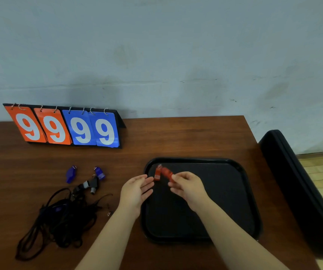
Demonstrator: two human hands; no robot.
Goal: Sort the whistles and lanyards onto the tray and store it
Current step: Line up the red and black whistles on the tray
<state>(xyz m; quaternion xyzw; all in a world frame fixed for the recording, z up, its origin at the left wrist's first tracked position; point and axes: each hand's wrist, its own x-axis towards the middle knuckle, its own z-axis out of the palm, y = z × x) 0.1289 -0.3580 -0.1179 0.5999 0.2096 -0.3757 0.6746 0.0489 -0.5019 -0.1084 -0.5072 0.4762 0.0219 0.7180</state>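
On the brown wooden table (176, 137), the following are recorded:

- Black tray (250, 191): set at the right of the table, near the front edge; its far-left corner is occupied by two red whistles.
- Red whistle, left (157, 174): laid at the tray's far-left corner, just beside the left hand's fingertips; contact cannot be told.
- Red whistle, right (166, 172): pinched at one end by the right hand, close against the other red whistle.
- Right hand (188, 187): held over the tray, fingers curled, thumb and forefinger closed on the whistle.
- Left hand (136, 191): positioned at the tray's left rim, palm turned inward, fingers loosely spread, nothing gripped.
- Blue whistles, two (71, 174) (99, 173): laid on the table left of the tray.
- Grey-and-black whistle (91, 185): laid just below the blue pair.
- Black lanyards (59, 221): heaped in a tangle at front left.
- Flip scoreboard (65, 127): stood at the back left, 99 in orange, 99 in blue.
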